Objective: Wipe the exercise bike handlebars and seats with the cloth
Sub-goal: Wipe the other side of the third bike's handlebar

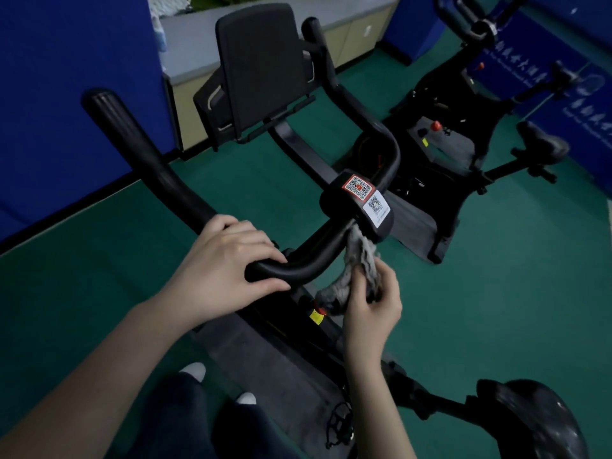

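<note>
Green flooring (496,309) covers the room, bounded by blue wall panels (66,111) at the far left and far right. A black exercise bike (298,352) stands on the floor directly below the camera.

Handlebars (185,193): a black curved bar runs from an upright grip at the upper left, dips through a low bend in front of the person, and rises again to the right past a central clamp block (359,207). The block carries two QR-code stickers (359,187), one with a red border and one white. A tablet holder (261,64) stands upright beyond the bar.

Left hand (228,276): placed on top of the low bend of the handlebars, palm down, fingers curled over the bar and thumb lying along its near side. It grips the bar.

Right hand (371,309): positioned just right of the low bend and below the clamp block, fingers curled inward. It pinches a grey cloth (357,263).

Cloth: bunched, its upper end touching the bar right beside the clamp block, its lower end hanging from the right hand's fingers toward the frame. It lies between the two hands, nearer the right.

Seat (536,422): black, at the lower right corner of the view, well apart from both hands.

A second exercise bike (463,134) stands on the floor at the upper right, its saddle (543,144) pointing right.
</note>
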### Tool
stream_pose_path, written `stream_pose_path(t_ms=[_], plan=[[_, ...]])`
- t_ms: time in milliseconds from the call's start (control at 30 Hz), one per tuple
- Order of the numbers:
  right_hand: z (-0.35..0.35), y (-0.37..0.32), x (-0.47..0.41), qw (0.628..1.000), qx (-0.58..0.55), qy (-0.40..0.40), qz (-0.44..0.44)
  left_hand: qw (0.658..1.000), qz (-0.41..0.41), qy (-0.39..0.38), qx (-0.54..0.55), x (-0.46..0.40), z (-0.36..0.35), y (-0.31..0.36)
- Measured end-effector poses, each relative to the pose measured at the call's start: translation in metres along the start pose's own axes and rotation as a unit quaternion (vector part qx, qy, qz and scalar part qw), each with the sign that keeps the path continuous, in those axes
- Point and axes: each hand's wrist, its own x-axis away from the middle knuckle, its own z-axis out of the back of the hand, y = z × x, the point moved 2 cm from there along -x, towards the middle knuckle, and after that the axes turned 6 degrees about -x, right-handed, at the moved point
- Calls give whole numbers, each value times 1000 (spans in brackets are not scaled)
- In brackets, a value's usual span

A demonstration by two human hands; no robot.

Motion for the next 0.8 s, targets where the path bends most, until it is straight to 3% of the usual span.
stream_pose_path(t_ms=[133,267,533,800], plan=[[-7,12,-14,991,27,4,-128,1000,7,4,3,-1,0,0],[-24,14,-39,982,-3,30,-185,1000,5,7,0,0,0,0],[-22,5,-11,986,-103,-59,-115,1000,2,23,2,0,-2,-2],[-35,5,-19,980,-122,-51,-148,999,-4,32,-3,1,-3,-3]])
